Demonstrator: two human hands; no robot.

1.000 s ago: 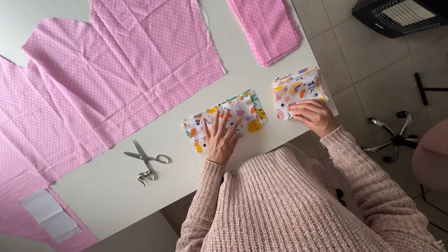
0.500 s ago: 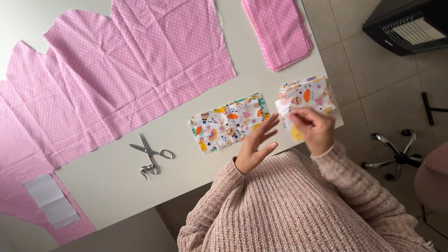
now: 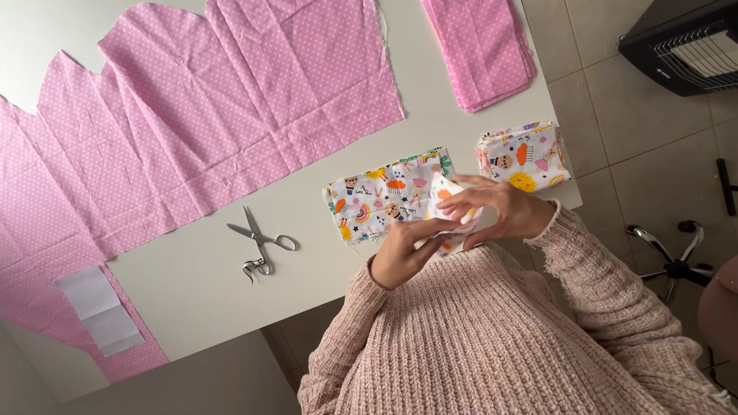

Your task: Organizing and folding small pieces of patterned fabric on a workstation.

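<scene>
- Two hands now meet over the table's near edge, lifted off the cloth they pressed flat a second ago: the left hand [image 3: 403, 250] and right hand [image 3: 500, 209] pinch one small printed white fabric piece [image 3: 446, 201] between them, fingers closed on its edges, held just above the table.
- Largest on the white table [image 3: 192, 307] is the big pink dotted fabric sheet [image 3: 192, 115], jagged along its cut edge, spread across the far and left side and untouched since before.
- Next, a folded stack of pink dotted fabric [image 3: 480, 50] lies at the far right, near the table's edge.
- Then the flat cartoon-print fabric rectangle [image 3: 377, 196] lies just behind the hands, bare now that the left palm has come off it.
- A small stack of matching printed pieces [image 3: 523, 154] sits at the right corner, close to the drop; the right hand has left it.
- White paper pattern strip [image 3: 100, 307] rests on the pink cloth at the left.
- Smallest, the steel scissors [image 3: 261, 242] lie shut on bare tabletop, well apart from both hands, with open room around them.
</scene>
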